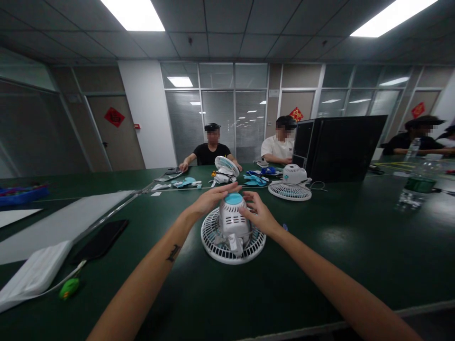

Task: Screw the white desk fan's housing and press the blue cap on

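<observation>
A white electric fan [234, 220] lies face down on the green table, its round grille flat on the surface and its motor housing upward. The housing has a light blue round cap [233, 199] on top. A white plug [235, 245] rests against the near side of the housing. My left hand [214, 196] reaches to the cap's far left edge with fingers stretched out flat. From the right, my right hand [261, 213] curls round the upper housing, thumb on the near side; its other fingertips are partly hidden behind it.
Another face-down fan [289, 189] and a tilted fan [226, 169] stand farther back, near light blue parts [186, 182]. A large black box [346, 147] is at right, with a water bottle [419, 182]. At left lie a black phone-like slab [101, 241] and a white packet [35, 272]. Co-workers sit opposite.
</observation>
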The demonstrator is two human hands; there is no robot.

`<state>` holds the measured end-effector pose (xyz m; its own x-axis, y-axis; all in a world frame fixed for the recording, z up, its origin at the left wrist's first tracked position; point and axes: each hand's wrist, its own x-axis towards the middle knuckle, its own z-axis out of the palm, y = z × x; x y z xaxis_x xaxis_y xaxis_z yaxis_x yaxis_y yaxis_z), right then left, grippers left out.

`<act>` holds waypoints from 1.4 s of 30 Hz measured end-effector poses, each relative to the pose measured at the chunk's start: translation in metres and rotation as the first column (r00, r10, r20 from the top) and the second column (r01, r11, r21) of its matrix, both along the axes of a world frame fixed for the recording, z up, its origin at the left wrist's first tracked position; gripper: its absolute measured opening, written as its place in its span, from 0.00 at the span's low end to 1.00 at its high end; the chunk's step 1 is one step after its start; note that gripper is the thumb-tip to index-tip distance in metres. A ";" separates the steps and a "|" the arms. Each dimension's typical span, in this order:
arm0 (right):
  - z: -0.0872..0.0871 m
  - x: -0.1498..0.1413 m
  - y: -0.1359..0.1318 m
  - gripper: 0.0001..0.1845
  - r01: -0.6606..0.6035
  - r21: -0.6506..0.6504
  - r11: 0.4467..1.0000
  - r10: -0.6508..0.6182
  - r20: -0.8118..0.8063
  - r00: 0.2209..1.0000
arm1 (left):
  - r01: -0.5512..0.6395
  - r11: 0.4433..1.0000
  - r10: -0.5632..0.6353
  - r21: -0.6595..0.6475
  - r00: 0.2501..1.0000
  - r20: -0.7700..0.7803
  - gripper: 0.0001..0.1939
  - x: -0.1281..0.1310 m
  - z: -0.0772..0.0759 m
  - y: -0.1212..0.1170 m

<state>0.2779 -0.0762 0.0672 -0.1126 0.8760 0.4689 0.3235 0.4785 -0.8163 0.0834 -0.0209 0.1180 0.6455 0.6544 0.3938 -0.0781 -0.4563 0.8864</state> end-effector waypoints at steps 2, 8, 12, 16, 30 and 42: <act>0.002 -0.004 0.009 0.37 -0.021 -0.019 1.000 0.020 -0.037 0.999 | -0.080 0.996 0.082 -0.024 0.992 0.099 0.25 -0.005 -0.005 0.005; 0.006 -0.019 0.021 0.34 -0.013 0.008 1.000 0.013 0.005 1.000 | -0.390 0.920 0.388 -0.043 0.920 -0.046 0.34 -0.040 -0.055 0.016; 0.006 -0.012 0.020 0.31 0.039 0.080 0.996 -0.033 -0.085 0.996 | -0.526 0.846 0.512 -0.092 0.847 -0.141 0.35 -0.053 -0.102 0.013; 0.021 0.016 0.012 0.29 0.166 0.167 0.972 -0.145 -0.129 0.981 | -0.514 0.857 0.510 0.051 0.828 -0.234 0.29 -0.044 -0.119 0.006; 0.038 0.188 -0.021 0.41 0.951 0.192 0.243 -0.970 0.031 0.241 | -0.239 0.850 0.509 0.469 0.600 -0.618 0.29 -0.042 -0.104 -0.014; 0.021 0.239 -0.026 0.28 0.992 0.101 0.080 -0.985 0.161 0.063 | -0.308 0.776 0.625 0.550 0.488 -0.609 0.29 -0.071 -0.107 0.005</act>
